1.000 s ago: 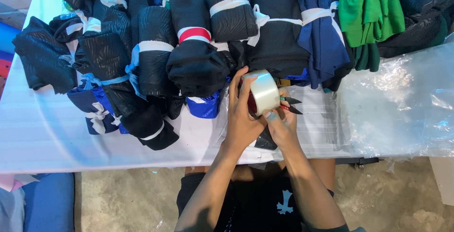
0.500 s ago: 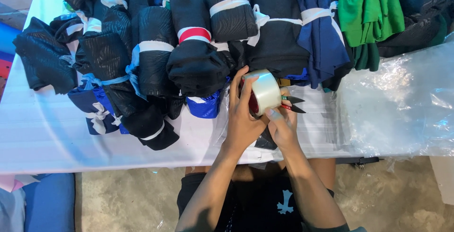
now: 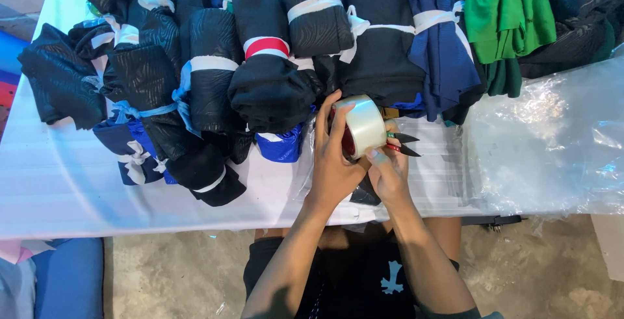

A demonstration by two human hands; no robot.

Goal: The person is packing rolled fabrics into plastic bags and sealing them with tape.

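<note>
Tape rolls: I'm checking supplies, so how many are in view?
1. The clear tape roll is held upright in the left hand, with the right hand picking at its edge. Others may lie hidden under the rolled clothes.

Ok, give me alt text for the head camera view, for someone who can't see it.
The left hand grips a roll of clear tape while the right hand picks at it and holds small scissors, over a white table piled with dark tied cloth bundles beside clear plastic bags.

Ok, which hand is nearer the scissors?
Right. The right hand lies against the scissors, fingers at their handles; the left hand grips the tape roll, across from them.
</note>
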